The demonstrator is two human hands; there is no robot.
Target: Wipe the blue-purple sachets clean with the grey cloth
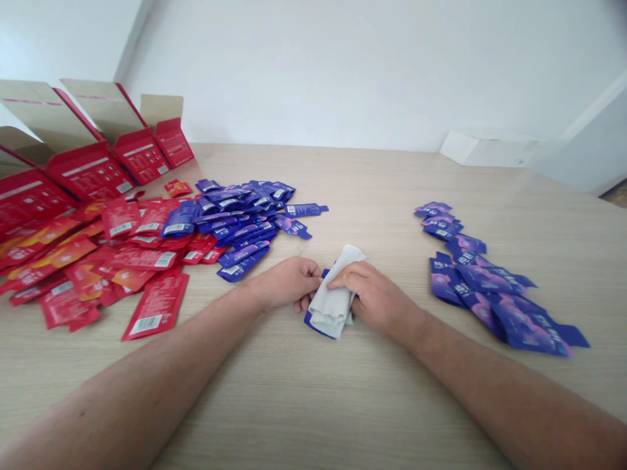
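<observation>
**Cloth and sachet held in both hands, table centre**

Clock positions are taken from the hands, with 12 toward the far wall. Both forearms [147,372] rest on the table [274,405]. The left hand [287,282] has its fingers curled closed on the cloth's side, and the right hand [375,297] has its fingers closed across the top. Between them, a white cloth [333,294] appears wrapped around a blue sachet [313,324], whose edge shows at 7 o'clock. The opposed grip seems to press cloth against sachet. The bundle's long axis runs 12 to 6, tilted slightly toward 1.

Red sachets [122,261] lie at 10 o'clock, a blue heap [235,222] at 11, and a blue row [490,281] at 3. Beyond stand open red cartons [93,156] at 10, and a white box [484,149] lies at 1.
</observation>
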